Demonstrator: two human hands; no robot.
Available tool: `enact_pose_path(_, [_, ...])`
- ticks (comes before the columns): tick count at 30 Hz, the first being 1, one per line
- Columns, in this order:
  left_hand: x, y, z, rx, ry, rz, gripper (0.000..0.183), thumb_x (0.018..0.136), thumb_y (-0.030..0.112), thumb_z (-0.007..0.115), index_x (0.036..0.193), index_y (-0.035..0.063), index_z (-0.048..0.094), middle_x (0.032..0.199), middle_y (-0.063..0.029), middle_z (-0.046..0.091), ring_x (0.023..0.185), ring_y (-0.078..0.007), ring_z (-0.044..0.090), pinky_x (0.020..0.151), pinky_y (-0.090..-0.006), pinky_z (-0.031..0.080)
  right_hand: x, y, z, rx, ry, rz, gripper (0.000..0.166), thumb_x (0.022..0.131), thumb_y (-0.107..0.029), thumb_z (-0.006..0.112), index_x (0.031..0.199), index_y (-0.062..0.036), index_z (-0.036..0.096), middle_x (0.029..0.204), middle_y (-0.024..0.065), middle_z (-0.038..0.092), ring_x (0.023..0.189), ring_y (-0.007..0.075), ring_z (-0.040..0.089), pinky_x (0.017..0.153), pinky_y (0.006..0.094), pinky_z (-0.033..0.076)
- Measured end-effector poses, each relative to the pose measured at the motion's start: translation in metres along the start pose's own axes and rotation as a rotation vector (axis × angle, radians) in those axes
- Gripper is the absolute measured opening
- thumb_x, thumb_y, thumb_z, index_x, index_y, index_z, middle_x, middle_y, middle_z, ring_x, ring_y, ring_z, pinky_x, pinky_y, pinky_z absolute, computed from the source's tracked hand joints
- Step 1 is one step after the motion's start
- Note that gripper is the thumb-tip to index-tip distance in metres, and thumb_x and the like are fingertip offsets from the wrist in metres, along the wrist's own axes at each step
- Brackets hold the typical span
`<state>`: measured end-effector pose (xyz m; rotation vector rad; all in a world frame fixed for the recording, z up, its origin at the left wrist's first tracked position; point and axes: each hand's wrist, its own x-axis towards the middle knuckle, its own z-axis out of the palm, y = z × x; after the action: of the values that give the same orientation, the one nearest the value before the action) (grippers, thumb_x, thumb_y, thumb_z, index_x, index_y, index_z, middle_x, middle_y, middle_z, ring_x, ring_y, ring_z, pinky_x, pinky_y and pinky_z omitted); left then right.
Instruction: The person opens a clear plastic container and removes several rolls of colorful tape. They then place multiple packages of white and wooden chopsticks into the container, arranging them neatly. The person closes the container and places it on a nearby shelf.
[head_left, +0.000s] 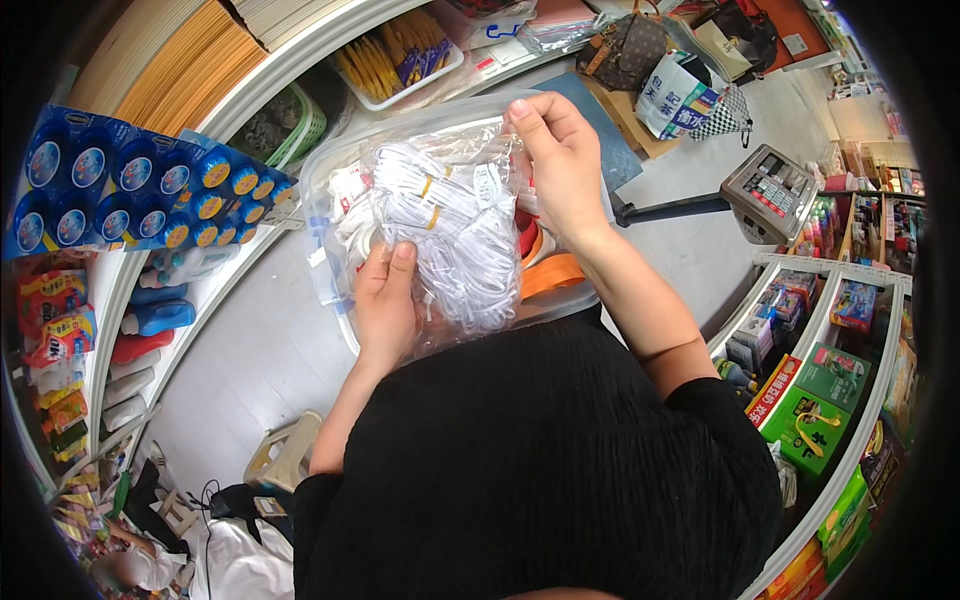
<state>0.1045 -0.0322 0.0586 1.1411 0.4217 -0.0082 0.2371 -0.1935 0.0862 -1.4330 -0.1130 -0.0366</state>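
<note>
A clear plastic bag of white elastic cord (457, 232), its bundles tied with yellow bands, lies over a translucent plastic storage box (322, 172). My left hand (386, 300) grips the lower left side of the bag, thumb on top. My right hand (559, 161) pinches the bag's upper right corner between thumb and fingers. Under the bag, the box holds a roll of orange ribbon (553, 277), a red band (529, 234) and white packets with red print (349, 191). What supports the box is hidden.
Blue blister-packed goods (112, 180) jut out at the left above shelves of bottles. Beyond the box are a green basket (306, 127) and a white tray (412, 86) of yellow packets. A weighing scale (772, 191) stands right, above stocked shelves. A plastic stool (289, 450) and a person (142, 562) are lower left.
</note>
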Motion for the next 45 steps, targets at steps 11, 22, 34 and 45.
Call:
enact_pose_path(11, [0.003,0.000,0.002,-0.203,0.048,0.057,0.026,0.102,0.019,0.047,0.119,0.0003,0.051,0.110,-0.0051,0.058,0.098,-0.0110,0.053,0.089,-0.0285,0.044,-0.021,-0.012,-0.012,-0.280,-0.313,0.001,0.060,0.085,-0.029,0.071,0.130,-0.0011,0.041,0.112,0.0115,0.055,0.094,0.0162,0.058,0.077,0.0293,0.048])
enact_pose_path(22, [0.000,0.023,0.022,-0.492,-0.181,-0.118,0.082,0.094,0.068,0.022,0.145,0.0040,0.028,0.146,-0.0119,0.037,0.134,-0.0274,0.036,0.111,-0.0427,0.029,-0.063,-0.009,0.014,-0.754,-0.484,-0.064,0.100,0.089,-0.046,0.061,0.144,0.0146,0.004,0.149,0.0356,0.015,0.142,0.0414,0.016,0.115,0.0418,0.019])
enact_pose_path(34, [0.012,0.026,0.055,-0.053,-0.263,0.096,0.066,0.103,0.051,0.020,0.150,0.0050,0.015,0.151,-0.0120,0.029,0.138,-0.0229,0.030,0.113,-0.0353,0.025,-0.062,-0.009,0.029,-0.186,-0.510,0.002,0.110,0.079,-0.034,0.072,0.147,0.0085,-0.003,0.152,0.0318,0.011,0.144,0.0384,0.012,0.115,0.0407,0.018])
enact_pose_path(45, [0.029,0.033,0.043,-0.083,-0.021,0.206,0.045,0.102,0.021,0.045,0.144,0.0087,0.032,0.134,-0.0121,0.048,0.119,-0.0193,0.050,0.101,-0.0335,0.041,-0.046,-0.029,-0.012,0.724,-0.565,0.648,0.070,0.074,0.001,0.047,0.142,0.0033,0.031,0.135,0.0157,0.049,0.124,0.0237,0.049,0.106,0.0358,0.038])
